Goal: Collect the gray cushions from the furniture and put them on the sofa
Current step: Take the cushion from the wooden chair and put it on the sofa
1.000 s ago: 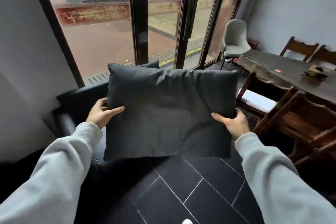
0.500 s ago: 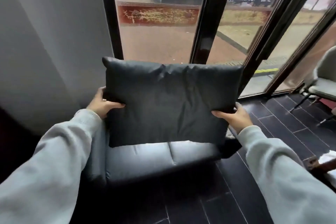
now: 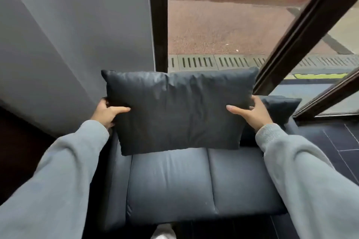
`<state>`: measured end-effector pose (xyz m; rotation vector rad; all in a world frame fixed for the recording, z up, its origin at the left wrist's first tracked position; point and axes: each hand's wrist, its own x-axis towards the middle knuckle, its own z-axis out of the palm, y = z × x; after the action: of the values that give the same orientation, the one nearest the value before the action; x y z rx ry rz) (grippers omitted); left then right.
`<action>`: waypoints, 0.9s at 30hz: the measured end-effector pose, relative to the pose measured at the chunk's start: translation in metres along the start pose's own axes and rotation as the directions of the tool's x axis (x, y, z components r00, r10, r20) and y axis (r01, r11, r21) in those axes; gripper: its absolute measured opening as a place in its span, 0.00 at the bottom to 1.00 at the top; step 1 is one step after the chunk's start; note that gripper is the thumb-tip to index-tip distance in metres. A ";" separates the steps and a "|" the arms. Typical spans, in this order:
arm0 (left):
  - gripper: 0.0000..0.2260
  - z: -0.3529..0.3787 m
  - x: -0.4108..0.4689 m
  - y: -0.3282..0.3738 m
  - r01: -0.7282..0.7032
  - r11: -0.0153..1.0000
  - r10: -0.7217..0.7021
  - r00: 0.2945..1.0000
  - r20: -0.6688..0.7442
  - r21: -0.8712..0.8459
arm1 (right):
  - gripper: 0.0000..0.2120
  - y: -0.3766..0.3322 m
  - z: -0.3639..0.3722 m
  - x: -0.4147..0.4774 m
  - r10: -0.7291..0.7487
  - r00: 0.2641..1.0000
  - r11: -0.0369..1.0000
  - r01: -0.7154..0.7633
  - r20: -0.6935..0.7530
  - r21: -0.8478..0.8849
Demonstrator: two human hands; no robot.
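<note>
I hold a dark gray cushion (image 3: 178,108) upright over the back of a dark two-seat sofa (image 3: 194,184). My left hand (image 3: 107,111) grips its left edge, thumb on the front. My right hand (image 3: 252,112) grips its right edge the same way. The cushion's lower edge hangs just above the seat pads. A second dark cushion (image 3: 279,106) leans at the sofa's right end, partly hidden behind my right hand.
A grey wall (image 3: 68,35) stands behind the sofa on the left. Tall glass doors with dark frames (image 3: 160,15) rise behind it. Dark floor tiles (image 3: 338,145) lie to the right. A white shoe tip (image 3: 163,234) shows at the bottom.
My view has turned left and closed in on the sofa. The cushion, still held in both hands, has come forward over the sofa seat. The table and chairs have left the view.
</note>
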<state>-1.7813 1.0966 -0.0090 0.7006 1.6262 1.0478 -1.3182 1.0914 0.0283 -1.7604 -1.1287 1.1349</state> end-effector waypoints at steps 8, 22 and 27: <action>0.45 0.010 0.162 -0.070 0.069 0.995 -0.066 0.997 -0.043 0.070 | 0.45 0.093 0.096 0.149 0.190 0.981 0.968 -0.195 0.047 0.159; 0.37 0.044 0.229 -0.139 -0.006 0.993 0.006 1.000 0.002 0.114 | 0.43 0.162 0.152 0.225 0.166 0.978 0.963 -0.133 -0.128 0.236; 0.39 0.048 0.211 -0.180 0.006 0.999 -0.005 0.999 -0.032 0.039 | 0.28 0.192 0.146 0.199 -0.017 0.945 0.986 0.070 -0.326 0.153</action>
<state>-1.7887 1.2080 -0.2677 0.7083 1.6794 1.0302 -1.3584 1.2304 -0.2486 -1.7084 -0.8472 0.8458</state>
